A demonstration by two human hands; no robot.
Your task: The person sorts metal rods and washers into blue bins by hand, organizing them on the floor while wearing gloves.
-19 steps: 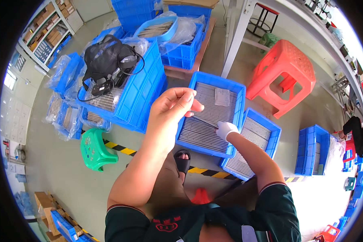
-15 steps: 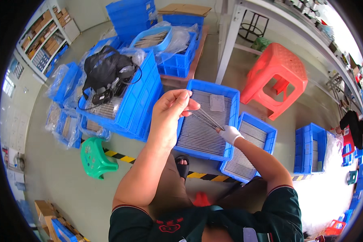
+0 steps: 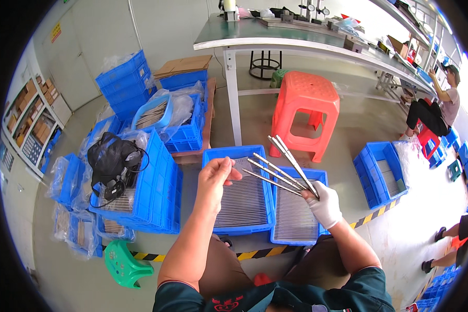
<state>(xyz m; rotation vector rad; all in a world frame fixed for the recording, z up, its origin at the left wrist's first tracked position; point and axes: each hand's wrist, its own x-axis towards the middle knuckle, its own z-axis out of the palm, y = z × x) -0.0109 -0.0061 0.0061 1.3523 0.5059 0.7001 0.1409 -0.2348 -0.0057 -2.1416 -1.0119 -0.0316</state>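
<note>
My right hand (image 3: 325, 205), in a white glove that leaves some fingertips bare, is closed around the lower ends of several slim metal rods (image 3: 283, 176). The rods fan out up and to the left. My bare left hand (image 3: 216, 177) is raised just left of their free ends, its fingers loosely bent and partly apart, with nothing visible in it. Beneath my hands stand a blue crate (image 3: 271, 221) lined with rows of similar rods and, to its right, a second blue crate (image 3: 323, 236) also filled with rods.
Stacked blue crates (image 3: 164, 187) with a black bag (image 3: 112, 158) on top stand left. A green stool (image 3: 125, 262) is near left. Beyond the crates are a red stool (image 3: 307, 104) and a workbench (image 3: 291, 41). Another person (image 3: 442, 104) sits far right.
My right hand has moved right and up, spreading the rods into a fan away from my left hand. The view has tilted up, showing more of the bench and a seated person.
</note>
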